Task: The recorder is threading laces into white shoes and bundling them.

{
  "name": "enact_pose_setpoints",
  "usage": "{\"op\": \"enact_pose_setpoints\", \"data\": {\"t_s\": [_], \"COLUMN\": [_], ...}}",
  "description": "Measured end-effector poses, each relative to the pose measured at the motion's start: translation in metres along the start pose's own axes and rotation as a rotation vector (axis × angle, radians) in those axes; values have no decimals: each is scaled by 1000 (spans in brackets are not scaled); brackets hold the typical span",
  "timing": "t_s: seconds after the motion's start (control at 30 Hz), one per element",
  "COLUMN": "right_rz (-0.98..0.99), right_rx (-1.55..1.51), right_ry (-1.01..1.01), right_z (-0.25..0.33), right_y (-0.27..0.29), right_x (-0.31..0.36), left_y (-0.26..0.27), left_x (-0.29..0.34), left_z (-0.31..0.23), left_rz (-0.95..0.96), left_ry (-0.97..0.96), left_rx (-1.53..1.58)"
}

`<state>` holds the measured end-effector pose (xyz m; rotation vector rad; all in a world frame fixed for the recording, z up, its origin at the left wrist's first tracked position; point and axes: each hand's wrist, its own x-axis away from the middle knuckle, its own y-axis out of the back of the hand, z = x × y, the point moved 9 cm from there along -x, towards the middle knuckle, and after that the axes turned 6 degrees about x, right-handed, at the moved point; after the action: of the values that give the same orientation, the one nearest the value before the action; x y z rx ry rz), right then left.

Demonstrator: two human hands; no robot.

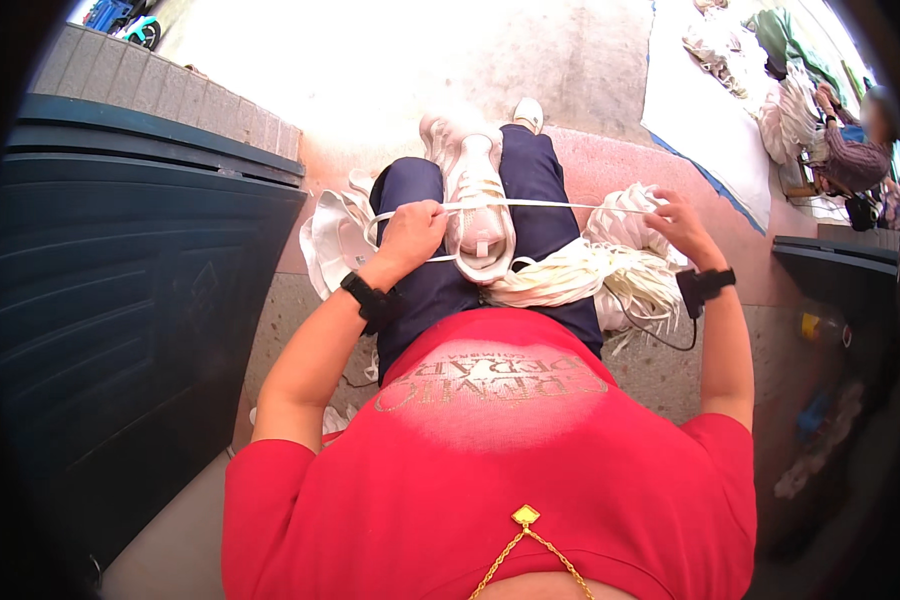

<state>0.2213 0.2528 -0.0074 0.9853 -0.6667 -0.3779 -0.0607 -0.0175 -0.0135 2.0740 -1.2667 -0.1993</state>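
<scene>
A white shoe rests between my thighs, its heel opening toward me. A flat white shoelace runs nearly straight across the shoe's upper, with a loop of it hanging below my left hand. Closed fingers of my left hand grip the lace just left of the shoe. Out to the right, my right hand pinches the lace's far end between thumb and finger. A thick bundle of cream-white laces lies across my right thigh, under the stretched lace.
More white shoes sit beside my left leg. A white heap lies by my right knee. Dark panels stand left and right. At the far right, another person sits near piles of white material and a white sheet.
</scene>
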Motion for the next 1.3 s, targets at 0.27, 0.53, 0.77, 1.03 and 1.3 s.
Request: {"op": "enact_pose_setpoints", "data": {"t_s": [0.27,0.53,0.77,1.03,1.3], "right_rz": [-313,-218,-214,-76,-255], "right_rx": [-1922,-2309,-945,-253,44], "right_ry": [-21,629,-13,276,198], "right_z": [-50,-31,76,188,193], "right_y": [48,108,30,-73,-74], "right_x": [36,27,-1,-23,-32], "left_y": [0,-6,-17,-33,-3], "left_x": [-5,-7,-9,-10,13], "left_z": [-6,-33,-52,-54,-68], "left_rz": [-35,-6,178,158,-150], "left_ry": [-58,-154,-297,-328,-281], "left_rx": [-129,-424,-608,-633,-607]}}
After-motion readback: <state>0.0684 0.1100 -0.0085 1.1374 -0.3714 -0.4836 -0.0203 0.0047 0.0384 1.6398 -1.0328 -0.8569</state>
